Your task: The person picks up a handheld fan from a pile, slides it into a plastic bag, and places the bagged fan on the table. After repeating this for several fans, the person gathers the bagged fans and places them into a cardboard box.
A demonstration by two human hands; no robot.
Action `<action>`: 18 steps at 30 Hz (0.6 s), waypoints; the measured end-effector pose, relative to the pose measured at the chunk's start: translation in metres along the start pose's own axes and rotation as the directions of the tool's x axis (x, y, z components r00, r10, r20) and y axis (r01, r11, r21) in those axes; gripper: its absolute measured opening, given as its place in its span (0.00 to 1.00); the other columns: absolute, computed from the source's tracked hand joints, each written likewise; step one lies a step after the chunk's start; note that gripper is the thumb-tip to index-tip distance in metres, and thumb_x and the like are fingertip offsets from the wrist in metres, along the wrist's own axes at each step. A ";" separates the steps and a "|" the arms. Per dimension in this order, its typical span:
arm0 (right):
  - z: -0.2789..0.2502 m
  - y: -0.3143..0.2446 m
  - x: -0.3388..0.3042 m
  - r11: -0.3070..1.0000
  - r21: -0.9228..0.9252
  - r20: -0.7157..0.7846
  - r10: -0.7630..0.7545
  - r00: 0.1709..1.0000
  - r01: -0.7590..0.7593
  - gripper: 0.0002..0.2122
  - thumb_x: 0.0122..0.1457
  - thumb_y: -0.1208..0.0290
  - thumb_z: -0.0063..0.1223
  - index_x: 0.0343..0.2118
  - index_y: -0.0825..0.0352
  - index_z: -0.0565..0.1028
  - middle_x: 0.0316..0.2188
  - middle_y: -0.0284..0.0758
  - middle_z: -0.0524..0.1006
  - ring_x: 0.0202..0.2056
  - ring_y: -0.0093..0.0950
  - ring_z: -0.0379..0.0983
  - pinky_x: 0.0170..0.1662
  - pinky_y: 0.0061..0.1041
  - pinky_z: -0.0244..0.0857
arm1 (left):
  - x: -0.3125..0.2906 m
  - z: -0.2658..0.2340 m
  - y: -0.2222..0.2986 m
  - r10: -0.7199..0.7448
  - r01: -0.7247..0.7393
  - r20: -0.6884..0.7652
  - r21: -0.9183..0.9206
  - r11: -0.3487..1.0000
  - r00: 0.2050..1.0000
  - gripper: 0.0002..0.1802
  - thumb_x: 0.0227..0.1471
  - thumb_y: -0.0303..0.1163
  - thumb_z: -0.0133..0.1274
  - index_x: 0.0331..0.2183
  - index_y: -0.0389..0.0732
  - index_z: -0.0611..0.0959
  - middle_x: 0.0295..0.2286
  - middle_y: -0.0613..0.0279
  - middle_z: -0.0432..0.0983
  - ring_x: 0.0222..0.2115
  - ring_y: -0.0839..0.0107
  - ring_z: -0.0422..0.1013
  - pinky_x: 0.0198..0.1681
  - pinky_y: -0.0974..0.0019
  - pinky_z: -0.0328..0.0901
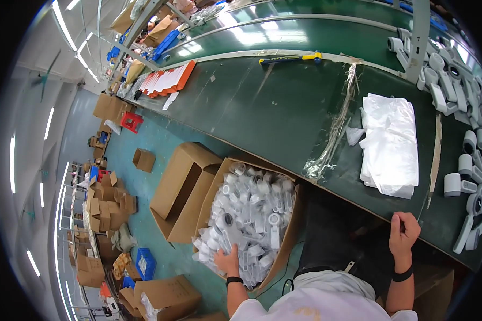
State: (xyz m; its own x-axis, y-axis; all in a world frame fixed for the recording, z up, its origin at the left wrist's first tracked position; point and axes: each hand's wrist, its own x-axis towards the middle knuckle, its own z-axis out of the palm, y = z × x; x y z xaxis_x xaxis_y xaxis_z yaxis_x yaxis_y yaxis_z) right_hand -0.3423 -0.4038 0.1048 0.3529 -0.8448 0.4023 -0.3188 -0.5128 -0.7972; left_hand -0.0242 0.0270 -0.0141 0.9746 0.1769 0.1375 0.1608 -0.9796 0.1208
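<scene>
Fingers of my left hand (228, 263) are spread flat and press down on the bagged white parts (249, 224) at the near end of the open cardboard box (290, 235), low in the middle of the frame. I am not pinching anything yet; the parts lie right under my palm and pile up past my fingertips toward the top of the box. To do this well, I think I should curl my fingers round just one bag and lift it straight up, so the slippery ones beside it do not slide out.

My right hand (403, 234), lower right, is curled and rests on the near edge of the green table (273, 107). It holds nothing that I can see.

Farther up the table lies a stack of clear bags (389, 144). At the right edge sit loose white parts (458, 96).
</scene>
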 end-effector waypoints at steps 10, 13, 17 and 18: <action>-0.001 0.003 -0.002 0.999 -0.032 0.008 0.004 1.000 -0.004 0.04 0.59 0.77 0.52 0.28 0.72 0.74 0.20 0.32 0.70 0.21 0.21 0.63 0.25 0.21 0.55 | -0.040 0.030 -0.005 0.288 -0.306 0.109 0.215 0.928 0.951 0.36 0.32 0.65 0.59 0.34 0.43 0.84 0.41 0.52 0.72 0.44 0.47 0.65 0.41 0.39 0.59; 0.003 0.003 -0.001 0.999 -0.039 -0.013 -0.013 1.000 0.012 0.04 0.57 0.78 0.53 0.27 0.71 0.74 0.19 0.31 0.69 0.19 0.20 0.60 0.23 0.21 0.52 | -0.041 0.040 -0.004 0.426 -0.441 0.114 0.217 0.871 0.897 0.34 0.30 0.65 0.61 0.31 0.44 0.84 0.38 0.54 0.72 0.42 0.47 0.65 0.39 0.39 0.58; 0.002 0.000 -0.001 0.999 -0.052 0.013 0.011 1.000 -0.011 0.05 0.59 0.77 0.52 0.27 0.72 0.74 0.20 0.32 0.69 0.22 0.21 0.63 0.26 0.21 0.56 | -0.026 0.051 -0.009 0.582 -0.589 0.089 0.158 0.793 0.808 0.33 0.28 0.63 0.63 0.30 0.45 0.83 0.38 0.55 0.71 0.42 0.46 0.64 0.41 0.37 0.57; 0.001 0.000 -0.002 0.998 -0.054 0.013 0.012 1.000 -0.011 0.05 0.59 0.77 0.52 0.27 0.72 0.74 0.20 0.32 0.69 0.22 0.21 0.63 0.26 0.21 0.56 | -0.019 0.054 -0.012 0.615 -0.622 0.098 0.166 0.765 0.782 0.33 0.28 0.62 0.64 0.30 0.45 0.83 0.39 0.55 0.70 0.43 0.45 0.63 0.41 0.36 0.56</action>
State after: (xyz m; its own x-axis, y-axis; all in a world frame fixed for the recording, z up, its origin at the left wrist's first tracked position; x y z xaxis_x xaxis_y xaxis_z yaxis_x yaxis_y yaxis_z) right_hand -0.3419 -0.4024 0.1036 0.3603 -0.8487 0.3871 -0.3701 -0.5110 -0.7759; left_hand -0.0361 0.0298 -0.0712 0.8765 -0.4737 0.0858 -0.4577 -0.8752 -0.1565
